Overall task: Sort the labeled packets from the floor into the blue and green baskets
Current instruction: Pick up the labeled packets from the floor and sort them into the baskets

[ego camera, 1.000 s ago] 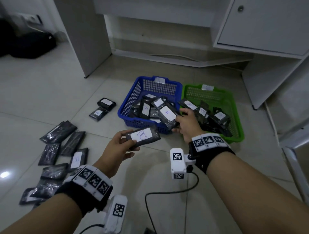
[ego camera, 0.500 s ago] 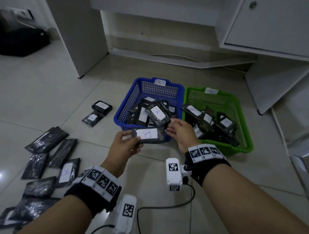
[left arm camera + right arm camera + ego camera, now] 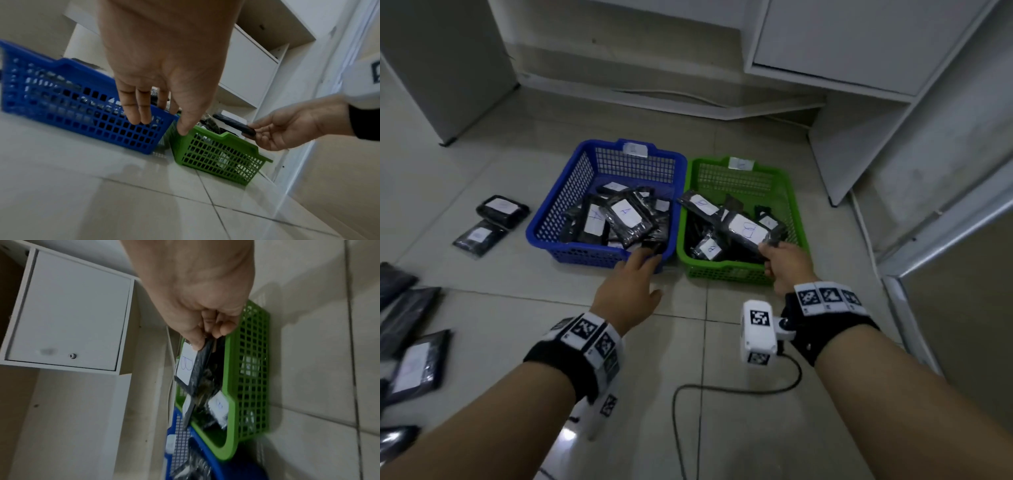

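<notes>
The packet marked B (image 3: 748,230) has passed from the left hand (image 3: 627,291) to the right hand (image 3: 786,264), which now pinches its near end and holds it over the green basket (image 3: 796,219) — half a second ago both hands met on it in front of the blue basket (image 3: 541,236). The left hand, now empty, hangs with fingers loose by that basket's near corner. I judge that only the release remains for this packet. More packets (image 3: 412,370) lie left of the blue basket, cut off by the frame edge, so their count is unknown. The tags on both baskets' far rims are too blurred to read, and the right wrist view shows the B label only edge-on.
</notes>
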Demonstrator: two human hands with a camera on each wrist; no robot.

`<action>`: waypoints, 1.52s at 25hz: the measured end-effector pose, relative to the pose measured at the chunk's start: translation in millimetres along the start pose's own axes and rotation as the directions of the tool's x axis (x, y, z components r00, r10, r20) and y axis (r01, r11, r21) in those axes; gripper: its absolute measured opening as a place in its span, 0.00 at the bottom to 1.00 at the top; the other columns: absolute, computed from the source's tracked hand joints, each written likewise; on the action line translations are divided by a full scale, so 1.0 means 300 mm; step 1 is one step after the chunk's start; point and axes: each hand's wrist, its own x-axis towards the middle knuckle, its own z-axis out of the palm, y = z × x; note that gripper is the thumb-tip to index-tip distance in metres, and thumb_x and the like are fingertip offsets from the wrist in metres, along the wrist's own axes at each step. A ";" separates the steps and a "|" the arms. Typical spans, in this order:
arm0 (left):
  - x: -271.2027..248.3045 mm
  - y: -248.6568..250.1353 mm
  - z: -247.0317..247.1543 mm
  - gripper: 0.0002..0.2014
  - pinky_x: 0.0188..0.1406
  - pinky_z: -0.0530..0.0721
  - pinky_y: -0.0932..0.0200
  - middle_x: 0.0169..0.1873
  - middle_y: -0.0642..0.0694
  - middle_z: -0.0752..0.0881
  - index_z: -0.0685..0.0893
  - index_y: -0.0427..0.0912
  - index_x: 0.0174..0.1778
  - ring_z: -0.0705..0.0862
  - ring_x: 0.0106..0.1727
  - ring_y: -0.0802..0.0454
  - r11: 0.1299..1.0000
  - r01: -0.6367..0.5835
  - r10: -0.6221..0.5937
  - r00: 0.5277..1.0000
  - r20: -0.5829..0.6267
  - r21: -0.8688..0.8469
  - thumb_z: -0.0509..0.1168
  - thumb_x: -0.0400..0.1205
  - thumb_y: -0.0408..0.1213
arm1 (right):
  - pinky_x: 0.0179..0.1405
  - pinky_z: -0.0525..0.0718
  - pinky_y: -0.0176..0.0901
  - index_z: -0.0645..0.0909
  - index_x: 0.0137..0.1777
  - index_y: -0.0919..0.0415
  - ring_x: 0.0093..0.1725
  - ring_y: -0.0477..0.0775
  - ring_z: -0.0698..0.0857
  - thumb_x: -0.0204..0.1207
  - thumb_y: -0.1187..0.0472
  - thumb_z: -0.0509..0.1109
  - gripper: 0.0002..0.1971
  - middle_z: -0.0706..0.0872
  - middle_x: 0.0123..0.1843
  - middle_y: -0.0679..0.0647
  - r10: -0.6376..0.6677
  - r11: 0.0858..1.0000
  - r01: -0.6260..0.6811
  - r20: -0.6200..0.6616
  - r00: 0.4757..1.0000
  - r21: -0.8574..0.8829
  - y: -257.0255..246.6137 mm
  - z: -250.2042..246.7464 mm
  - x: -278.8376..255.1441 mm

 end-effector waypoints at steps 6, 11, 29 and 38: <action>-0.019 -0.062 0.011 0.39 0.74 0.70 0.43 0.84 0.52 0.45 0.52 0.50 0.84 0.62 0.79 0.38 0.999 -0.046 0.048 0.982 0.182 -0.013 0.66 0.80 0.46 | 0.33 0.70 0.40 0.86 0.47 0.67 0.51 0.63 0.85 0.79 0.57 0.67 0.12 0.83 0.41 0.64 -0.161 0.755 0.114 -0.014 0.987 -0.645 0.015 -0.026 0.018; -0.197 -0.098 -0.003 0.27 0.66 0.75 0.57 0.75 0.45 0.66 0.72 0.47 0.75 0.74 0.69 0.47 0.973 -0.083 0.120 0.978 0.169 -0.215 0.68 0.79 0.39 | 0.40 0.75 0.44 0.84 0.62 0.63 0.43 0.59 0.82 0.76 0.65 0.68 0.15 0.87 0.48 0.61 -0.201 0.951 0.170 -0.100 0.974 -0.258 0.071 -0.004 -0.167; -1.047 -0.040 0.240 0.41 0.50 0.76 0.65 0.60 0.47 0.75 0.67 0.46 0.73 0.79 0.55 0.52 0.907 0.278 -0.161 0.923 0.349 -0.317 0.78 0.66 0.40 | 0.61 0.79 0.55 0.67 0.70 0.54 0.66 0.63 0.70 0.56 0.48 0.85 0.43 0.69 0.67 0.60 0.322 0.301 0.492 0.573 0.754 -0.817 0.566 -0.013 -1.049; -0.989 -0.103 0.181 0.07 0.51 0.85 0.47 0.45 0.38 0.86 0.80 0.41 0.42 0.85 0.46 0.42 0.589 0.608 -0.351 0.786 0.509 -0.532 0.71 0.77 0.39 | 0.45 0.74 0.42 0.73 0.50 0.58 0.50 0.52 0.77 0.63 0.56 0.82 0.22 0.79 0.50 0.53 0.340 0.482 0.407 0.594 0.729 -0.776 0.515 -0.025 -0.956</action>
